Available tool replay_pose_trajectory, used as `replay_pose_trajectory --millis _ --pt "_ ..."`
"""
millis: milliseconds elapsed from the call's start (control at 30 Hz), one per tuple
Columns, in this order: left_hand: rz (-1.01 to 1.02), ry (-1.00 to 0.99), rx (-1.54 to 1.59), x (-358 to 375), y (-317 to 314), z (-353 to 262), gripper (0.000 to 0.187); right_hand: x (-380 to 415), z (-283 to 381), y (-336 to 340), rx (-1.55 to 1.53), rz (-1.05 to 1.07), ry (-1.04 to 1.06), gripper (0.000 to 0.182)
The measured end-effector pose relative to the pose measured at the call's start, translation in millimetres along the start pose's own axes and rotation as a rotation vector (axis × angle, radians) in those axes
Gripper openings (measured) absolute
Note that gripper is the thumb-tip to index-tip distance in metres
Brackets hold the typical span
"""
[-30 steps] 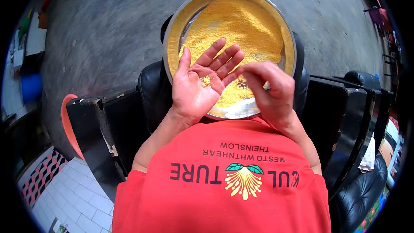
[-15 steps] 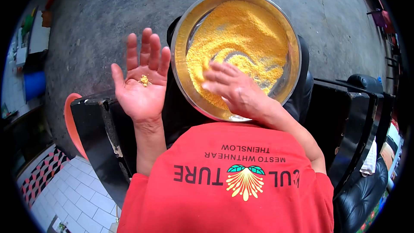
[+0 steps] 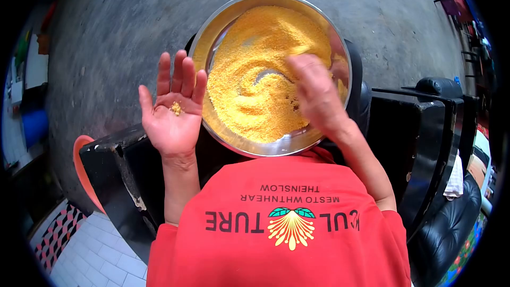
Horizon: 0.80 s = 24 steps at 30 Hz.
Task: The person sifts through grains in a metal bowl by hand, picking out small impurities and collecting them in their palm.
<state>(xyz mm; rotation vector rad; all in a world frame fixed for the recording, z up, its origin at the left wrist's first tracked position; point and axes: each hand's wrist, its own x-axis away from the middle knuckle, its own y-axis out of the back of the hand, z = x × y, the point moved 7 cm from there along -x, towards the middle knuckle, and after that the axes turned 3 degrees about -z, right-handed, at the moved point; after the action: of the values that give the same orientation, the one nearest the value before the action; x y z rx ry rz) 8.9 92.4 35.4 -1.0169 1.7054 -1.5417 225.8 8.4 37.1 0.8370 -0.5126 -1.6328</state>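
My left hand is held palm up beside the basin, its fingers stretched out and apart. A small clump of yellow grains lies on the palm. My right hand is over the right part of a round metal basin, its fingers smeared by motion. A yellow blur shows by its fingertips. Coarse yellow grain meal covers much of the basin floor, with a curved groove swept through the middle where metal shows. Several dark specks sit in the meal near my right wrist.
Beneath the basin are dark-clothed legs. Black wooden furniture with chipped edges stands at left, with an orange curved rim behind it. A black seat and white cloth are at right. Grey concrete floor lies ahead.
My right hand has moved right across the basin, uncovering the meal on the left and middle. My left hand stays palm up with the clump of grains. The view has shifted slightly.
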Motion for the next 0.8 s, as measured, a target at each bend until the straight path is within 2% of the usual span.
replay_pose_trajectory --millis 33,100,200,300,467,567,600,700,800 --pt "-0.006 -0.003 -0.001 1 1 -1 0.054 -3 19 -8 -0.126 0.054 0.083 0.044" --pt "-0.021 -0.007 -0.002 2 2 -1 0.054 17 35 -29 -0.149 0.223 0.205 0.042" --pt "-0.025 -0.006 -0.017 2 2 -1 0.054 33 32 -22 -0.266 0.347 0.109 0.034" --pt "-0.031 0.003 -0.012 1 4 -1 0.054 43 20 6 -0.139 0.197 0.066 0.026" --pt "-0.031 -0.003 -0.011 -1 5 -1 0.054 46 -1 26 0.15 0.03 -0.07 0.034" --pt "-0.034 -0.004 -0.012 1 4 -1 0.053 36 -1 15 0.151 0.011 -0.051 0.035" --pt "-0.037 -0.004 -0.014 3 4 -1 0.053 37 3 6 0.141 0.123 -0.011 0.036" --pt "-0.036 0.001 -0.008 5 5 -2 0.053 48 26 -8 -0.188 0.267 0.227 0.034" --pt "-0.03 0.007 -0.002 3 6 -1 0.054 60 20 1 -0.27 0.404 0.033 0.028"
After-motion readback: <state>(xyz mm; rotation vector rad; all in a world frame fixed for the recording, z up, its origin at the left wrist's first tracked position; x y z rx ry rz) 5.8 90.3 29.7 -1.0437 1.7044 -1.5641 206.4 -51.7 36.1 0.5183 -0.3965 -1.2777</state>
